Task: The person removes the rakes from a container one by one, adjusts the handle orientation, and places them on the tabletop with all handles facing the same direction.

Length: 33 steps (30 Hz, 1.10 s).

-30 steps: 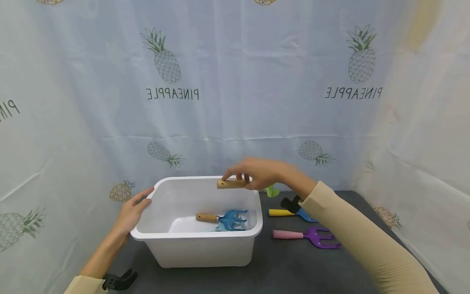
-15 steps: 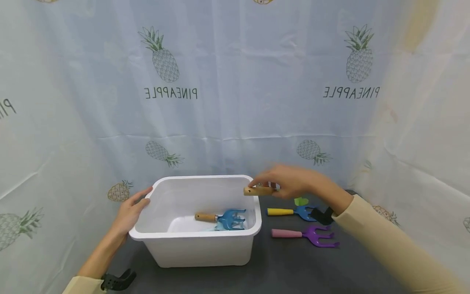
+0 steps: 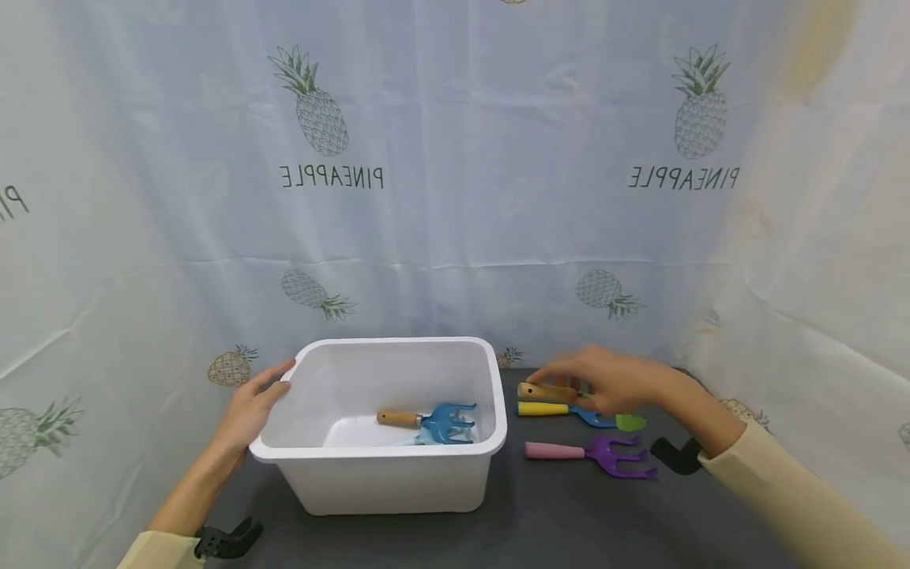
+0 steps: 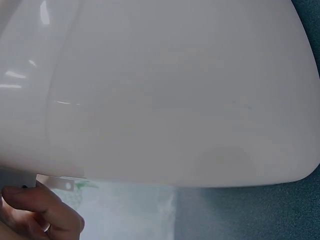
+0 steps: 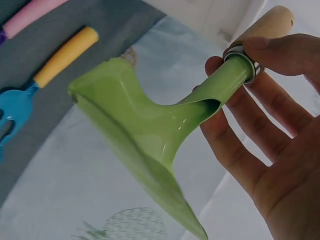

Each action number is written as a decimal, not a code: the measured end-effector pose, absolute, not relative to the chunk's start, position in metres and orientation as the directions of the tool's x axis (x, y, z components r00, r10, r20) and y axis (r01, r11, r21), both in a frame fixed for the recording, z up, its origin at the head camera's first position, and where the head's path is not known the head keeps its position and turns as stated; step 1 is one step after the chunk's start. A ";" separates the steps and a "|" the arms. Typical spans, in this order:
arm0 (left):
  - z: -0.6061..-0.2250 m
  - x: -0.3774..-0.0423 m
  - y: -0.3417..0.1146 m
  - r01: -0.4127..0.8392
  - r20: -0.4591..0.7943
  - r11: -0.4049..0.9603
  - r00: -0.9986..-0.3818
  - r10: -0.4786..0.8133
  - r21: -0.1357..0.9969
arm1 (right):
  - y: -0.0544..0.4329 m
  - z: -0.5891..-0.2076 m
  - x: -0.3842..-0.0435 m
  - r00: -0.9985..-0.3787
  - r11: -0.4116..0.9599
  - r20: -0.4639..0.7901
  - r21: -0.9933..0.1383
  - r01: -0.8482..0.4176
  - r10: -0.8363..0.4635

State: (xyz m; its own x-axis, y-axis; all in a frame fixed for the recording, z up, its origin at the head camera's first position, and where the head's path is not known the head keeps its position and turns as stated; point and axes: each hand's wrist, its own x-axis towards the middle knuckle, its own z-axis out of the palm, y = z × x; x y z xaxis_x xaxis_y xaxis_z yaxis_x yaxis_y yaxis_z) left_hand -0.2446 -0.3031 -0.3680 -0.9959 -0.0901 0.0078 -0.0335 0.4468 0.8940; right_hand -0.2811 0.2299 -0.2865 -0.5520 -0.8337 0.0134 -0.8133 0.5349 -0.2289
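My left hand (image 3: 247,412) grips the left rim of a white plastic tub (image 3: 387,482); the left wrist view shows mostly the tub's outer wall (image 4: 165,100). My right hand (image 3: 610,382) holds a green trowel (image 5: 132,112) where its wooden handle (image 3: 543,392) joins the metal neck. It is over the right back part of the table, close to a yellow-handled blue fork (image 3: 543,408), which it partly overlaps in the head view. In the tub lies a blue hand fork (image 3: 442,423) with a wooden handle, over a pale blue piece that is mostly hidden.
A purple hand fork (image 3: 610,455) with a pink handle lies on the dark table (image 3: 569,521), right of the tub and in front of the yellow-handled one. White pineapple-print curtains (image 3: 455,197) stand behind the table and at both sides.
The right hand has carried the trowel from over the tub's back rim to the right and down toward the table. The left hand and the tub have stayed in place.
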 end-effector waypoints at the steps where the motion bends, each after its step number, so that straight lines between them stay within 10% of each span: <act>1: -0.368 -0.244 -0.303 -0.036 0.005 0.443 -0.996 -0.090 0.896 | 0.233 -0.289 -0.280 -0.556 0.538 0.016 -0.231 -0.811 -0.831; 33: -0.370 -0.246 -0.304 -0.050 -0.005 0.461 -0.995 -0.100 0.886 | 0.262 -0.407 -0.258 -0.501 0.472 -0.047 -0.424 -0.773 -0.864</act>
